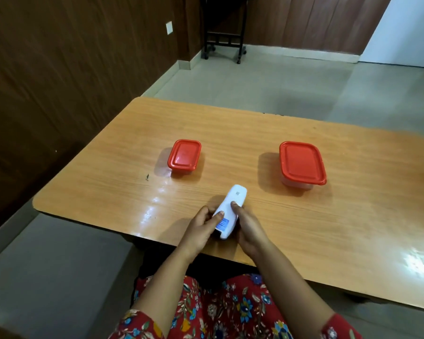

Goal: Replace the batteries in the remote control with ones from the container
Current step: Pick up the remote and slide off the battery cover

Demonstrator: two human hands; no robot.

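A white remote control (pixel 231 204) is held back side up just above the near edge of the wooden table (pixel 353 216); a blue label shows on its lower back. My left hand (pixel 201 228) grips its lower left side with the thumb on the back cover. My right hand (pixel 249 228) grips the right side, thumb pressed on the back. Two clear containers with red lids stand farther back: a small one (pixel 184 155) to the left and a larger one (pixel 301 163) to the right. Both lids are shut, so their contents are hidden.
A dark wood-panelled wall runs along the left. A black wheeled stand (pixel 224 40) stands on the tiled floor beyond the table. My lap in red floral cloth (pixel 230 309) is below the table's near edge.
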